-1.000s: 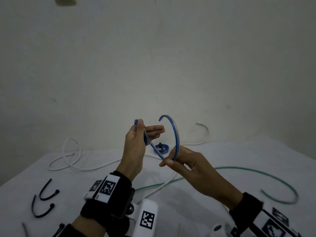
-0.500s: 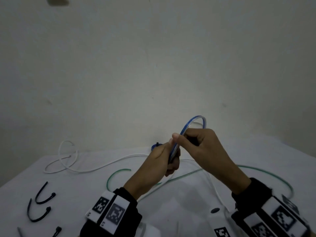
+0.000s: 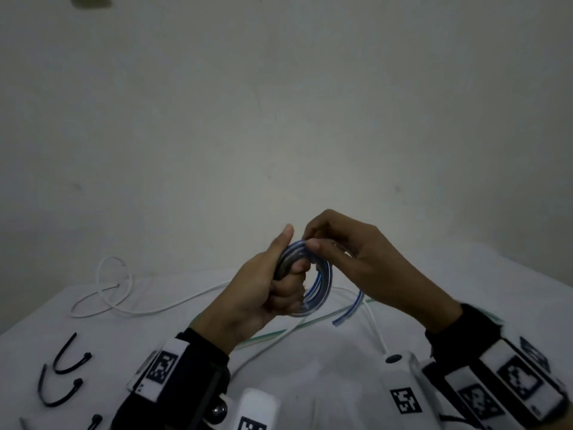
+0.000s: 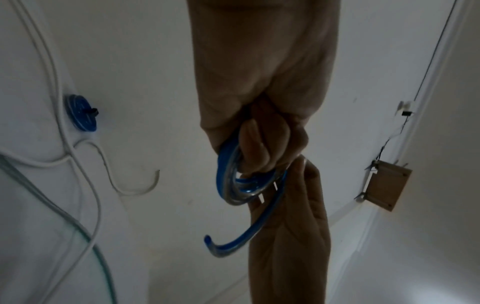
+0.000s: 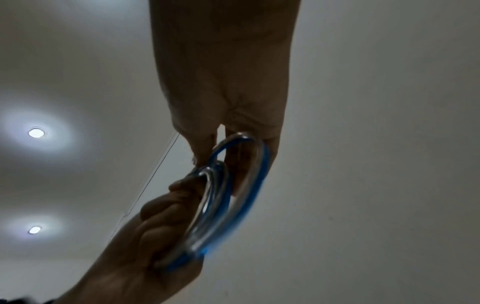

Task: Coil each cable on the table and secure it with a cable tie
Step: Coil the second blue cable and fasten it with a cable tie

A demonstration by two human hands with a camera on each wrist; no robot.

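A blue-striped clear cable [image 3: 319,283] is wound into a small coil held above the table. My left hand [image 3: 279,274] grips the coil's left side with its fingers curled through it [image 4: 233,185]. My right hand [image 3: 325,240] pinches the top strand of the coil [image 5: 241,164]. The cable's short free end [image 3: 347,311] hangs down to the right [image 4: 228,244]. A white cable [image 3: 130,302] and a green cable [image 3: 273,333] lie loose on the white table [image 3: 465,274]. Black cable ties [image 3: 68,364] lie at the front left.
A finished blue coil with a black tie [image 4: 82,113] lies on the table, seen in the left wrist view. A bare wall [image 3: 279,119] rises behind the table. A wooden box [image 4: 387,185] is fixed to the wall.
The long blue loop has been wound down into a tight coil. My left hand now grips it in a fist, and my right hand has come in over the top.
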